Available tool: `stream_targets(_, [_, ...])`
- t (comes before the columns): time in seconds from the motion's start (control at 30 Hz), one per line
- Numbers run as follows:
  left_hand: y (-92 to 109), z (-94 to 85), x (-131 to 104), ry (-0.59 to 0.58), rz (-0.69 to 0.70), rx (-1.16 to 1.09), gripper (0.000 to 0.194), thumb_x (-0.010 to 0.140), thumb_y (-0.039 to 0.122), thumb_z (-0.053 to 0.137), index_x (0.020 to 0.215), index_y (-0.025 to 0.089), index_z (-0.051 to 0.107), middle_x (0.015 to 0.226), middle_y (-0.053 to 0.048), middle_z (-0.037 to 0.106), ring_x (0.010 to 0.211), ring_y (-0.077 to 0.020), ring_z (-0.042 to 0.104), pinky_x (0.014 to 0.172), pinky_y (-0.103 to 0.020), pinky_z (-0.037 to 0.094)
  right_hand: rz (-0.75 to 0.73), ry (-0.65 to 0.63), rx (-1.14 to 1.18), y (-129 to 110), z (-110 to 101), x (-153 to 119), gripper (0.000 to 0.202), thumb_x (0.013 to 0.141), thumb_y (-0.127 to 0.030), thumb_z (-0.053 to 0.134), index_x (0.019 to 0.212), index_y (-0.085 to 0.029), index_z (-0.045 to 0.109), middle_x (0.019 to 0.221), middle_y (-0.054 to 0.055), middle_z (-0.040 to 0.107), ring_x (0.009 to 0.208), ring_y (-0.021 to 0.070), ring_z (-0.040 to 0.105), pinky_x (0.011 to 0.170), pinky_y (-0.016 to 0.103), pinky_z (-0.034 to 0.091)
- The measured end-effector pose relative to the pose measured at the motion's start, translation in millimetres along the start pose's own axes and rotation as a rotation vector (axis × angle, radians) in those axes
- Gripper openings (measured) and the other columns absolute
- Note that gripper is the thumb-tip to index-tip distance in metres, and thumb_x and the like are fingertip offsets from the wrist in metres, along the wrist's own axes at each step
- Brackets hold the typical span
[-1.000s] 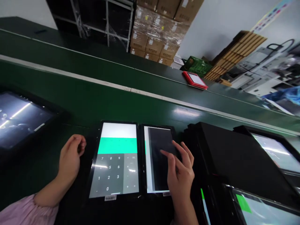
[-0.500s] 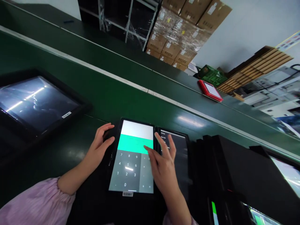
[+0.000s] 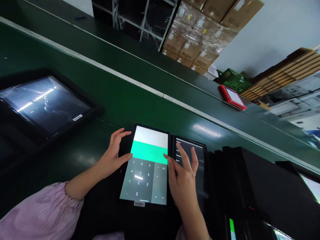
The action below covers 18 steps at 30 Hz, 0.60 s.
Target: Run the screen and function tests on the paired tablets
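A tablet (image 3: 147, 175) lies in front of me, lit with a calculator screen: white on top, a green band, and a grey keypad below. My left hand (image 3: 116, 151) is at its left edge, fingers apart, the thumb at the rim. Over the right side of the screen is my right hand (image 3: 183, 176), its index fingertip at the green band's right end and the other fingers spread. Partly behind that hand lies a second tablet (image 3: 200, 173) with a dark menu list. Whether the right fingertip touches the glass I cannot tell.
A larger dark screen (image 3: 55, 103) lies at the left on the green bench (image 3: 120, 96). Black boxy devices (image 3: 260, 180) stand at the right. Farther back are a red-framed tablet (image 3: 233, 97), a green crate (image 3: 232, 80) and stacked cartons (image 3: 192, 43).
My left thumb and fingers have come closer to the tablet's left edge. My right index fingertip has moved right across the green band. A small mark now shows in the white area.
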<state>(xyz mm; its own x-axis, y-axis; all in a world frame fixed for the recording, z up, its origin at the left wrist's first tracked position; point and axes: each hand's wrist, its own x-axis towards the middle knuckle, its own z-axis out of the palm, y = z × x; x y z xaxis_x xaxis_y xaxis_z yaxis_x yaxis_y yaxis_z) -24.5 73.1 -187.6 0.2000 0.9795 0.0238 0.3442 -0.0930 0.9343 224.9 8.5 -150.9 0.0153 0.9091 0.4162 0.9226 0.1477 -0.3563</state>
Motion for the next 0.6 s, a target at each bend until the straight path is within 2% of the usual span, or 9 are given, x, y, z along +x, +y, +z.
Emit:
stream_targets(0.1, [0.2,0.9,-2.0,-0.062,0.005,0.022,0.072,0.088,0.041,0.071,0.152,0.04,0.04,0.168,-0.008,0.018,0.148,-0.0445,0.033,0.106,-0.064,0.049,-0.06,-0.013,0.045,-8.2,-1.8,-2.2,0.032,0.105,-0.027,0.049,0.106,-0.025,0.081,0.159,0.007,0.048,0.159,0.0402,0.016,0.111,0.067,0.046])
stream_targets(0.23, [-0.1,0.4,-3.1,-0.06,0.017,0.057,0.072,0.088,0.05,0.072,0.151,0.04,0.04,0.17,-0.008,0.016,0.145,-0.045,0.038,0.109,-0.065,0.046,-0.221,-0.166,0.092,-27.8,-3.1,-5.1,0.03,0.103,-0.024,0.052,0.119,-0.03,0.077,0.169,0.001,0.032,0.161,0.0416,0.007,0.113,0.067,0.046])
stream_targets(0.37, [-0.3,-0.9,-3.2,-0.071,0.027,0.094,0.075,0.088,0.054,0.073,0.152,0.04,0.039,0.17,-0.008,0.015,0.146,-0.0462,0.037,0.107,-0.064,0.048,-0.223,-0.22,0.084,-34.6,-2.4,-6.1,0.032,0.103,-0.024,0.052,0.124,-0.032,0.075,0.17,0.001,0.031,0.161,0.0418,0.004,0.112,0.068,0.046])
stream_targets(0.43, [-1.6,-1.7,-2.9,-0.095,0.027,0.111,0.078,0.086,0.054,0.074,0.154,0.041,0.037,0.171,-0.009,0.012,0.142,-0.0466,0.041,0.1,-0.062,0.053,-0.191,-0.174,0.103,-31.0,-2.6,-5.9,0.03,0.104,-0.024,0.052,0.12,-0.03,0.077,0.167,0.001,0.036,0.16,0.0398,0.009,0.112,0.065,0.048])
stream_targets(0.5, [-2.5,-2.8,-2.7,-0.117,0.01,0.105,0.08,0.086,0.053,0.074,0.155,0.043,0.034,0.172,-0.009,0.008,0.139,-0.0458,0.045,0.094,-0.06,0.057,-0.113,-0.064,0.115,-24.0,-3.1,-5.4,0.03,0.104,-0.024,0.05,0.111,-0.028,0.079,0.161,0.003,0.046,0.158,0.0374,0.02,0.11,0.062,0.05])
stream_targets(0.6, [-0.4,-4.8,-3.5,-0.12,0.006,0.048,0.076,0.089,0.052,0.072,0.155,0.044,0.035,0.171,-0.008,0.01,0.149,-0.0459,0.033,0.104,-0.064,0.051,0.035,0.076,0.083,-10.3,-2.1,-4.4,0.032,0.106,-0.028,0.049,0.103,-0.026,0.081,0.153,0.006,0.055,0.155,0.0375,0.029,0.111,0.066,0.046])
